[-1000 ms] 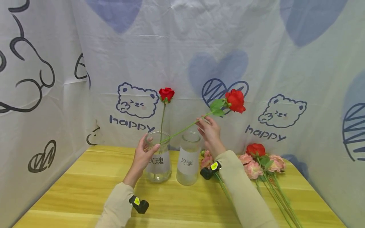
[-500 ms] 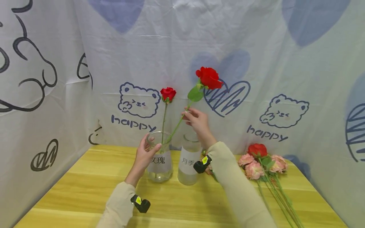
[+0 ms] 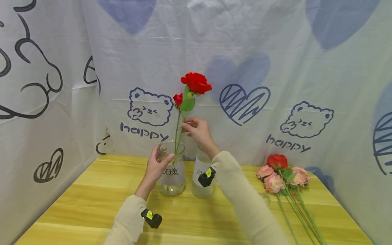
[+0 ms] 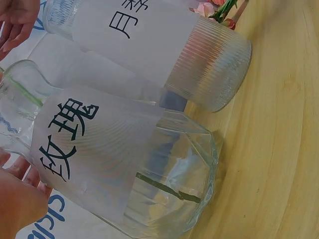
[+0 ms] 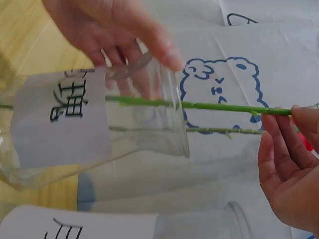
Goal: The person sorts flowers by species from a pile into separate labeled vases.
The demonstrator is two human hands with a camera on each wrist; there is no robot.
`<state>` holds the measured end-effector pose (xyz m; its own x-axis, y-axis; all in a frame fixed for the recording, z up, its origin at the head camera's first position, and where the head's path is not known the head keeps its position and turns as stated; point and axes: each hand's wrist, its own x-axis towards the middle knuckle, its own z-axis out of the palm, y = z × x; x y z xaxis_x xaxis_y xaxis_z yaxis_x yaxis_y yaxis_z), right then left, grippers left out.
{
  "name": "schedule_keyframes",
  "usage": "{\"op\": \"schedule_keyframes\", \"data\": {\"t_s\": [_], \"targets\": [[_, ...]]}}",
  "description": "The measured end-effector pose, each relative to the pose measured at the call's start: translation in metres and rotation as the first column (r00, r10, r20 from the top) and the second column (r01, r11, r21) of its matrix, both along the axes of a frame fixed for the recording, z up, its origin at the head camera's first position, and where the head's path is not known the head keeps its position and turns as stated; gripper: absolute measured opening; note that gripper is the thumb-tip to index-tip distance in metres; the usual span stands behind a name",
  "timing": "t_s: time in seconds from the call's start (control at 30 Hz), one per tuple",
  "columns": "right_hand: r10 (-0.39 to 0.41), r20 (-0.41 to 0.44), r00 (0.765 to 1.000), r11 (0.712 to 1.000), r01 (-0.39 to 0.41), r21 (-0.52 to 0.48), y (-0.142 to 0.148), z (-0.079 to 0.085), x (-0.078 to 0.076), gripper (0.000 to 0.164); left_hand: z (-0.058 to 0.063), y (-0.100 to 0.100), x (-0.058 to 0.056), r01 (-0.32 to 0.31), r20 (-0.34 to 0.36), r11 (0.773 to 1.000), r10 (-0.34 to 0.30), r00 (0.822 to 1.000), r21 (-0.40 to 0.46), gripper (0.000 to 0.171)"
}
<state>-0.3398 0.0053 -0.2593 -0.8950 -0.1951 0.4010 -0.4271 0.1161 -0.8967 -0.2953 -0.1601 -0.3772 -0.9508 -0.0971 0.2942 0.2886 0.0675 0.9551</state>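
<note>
My left hand [image 3: 154,167] holds the neck of a clear glass vase [image 3: 173,189] with a white paper label, thumb and fingers on opposite sides. Inside it stands a small red rose [image 3: 178,100] on a thin stem. A larger red rose [image 3: 196,82] with green leaves rises beside it. My right hand [image 3: 199,132] pinches that rose's stem [image 5: 224,107] above the rim, between thumb and fingers. The stem's lower part runs down through the vase mouth. In the left wrist view, a dark green stem piece [image 4: 167,187] shows near the vase bottom.
A second, ribbed glass vase [image 3: 202,191] with a label [image 4: 134,35] stands close on the right, partly behind my right forearm. Pink flowers [image 3: 273,183] and another red flower [image 3: 277,160] lie at the table's right. A printed cloth [image 3: 242,34] hangs behind the table [image 3: 82,204].
My right hand has moved left with the larger rose, swinging it from a strong rightward lean to nearly upright beside the small rose. My left hand stays on the vase.
</note>
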Motion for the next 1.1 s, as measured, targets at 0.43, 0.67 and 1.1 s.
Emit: {"op": "schedule_keyframes", "data": {"t_s": [0.43,0.67,1.1], "targets": [[-0.061,-0.037,0.997,0.984,0.066,0.165,-0.02,-0.003,-0.001,0.023,-0.003,0.0,-0.001,-0.004,0.001,1.0,0.004,1.0,-0.016,0.08],[-0.158,-0.058,0.986,0.976,0.165,0.142,-0.018,-0.005,-0.002,0.024,-0.002,0.001,-0.001,-0.022,-0.016,1.0,0.022,1.0,-0.007,0.08],[-0.133,-0.014,0.991,0.979,0.133,0.155,-0.005,-0.006,-0.005,0.028,-0.001,0.001,-0.001,-0.017,-0.003,1.0,0.017,1.0,-0.01,0.081]]}}
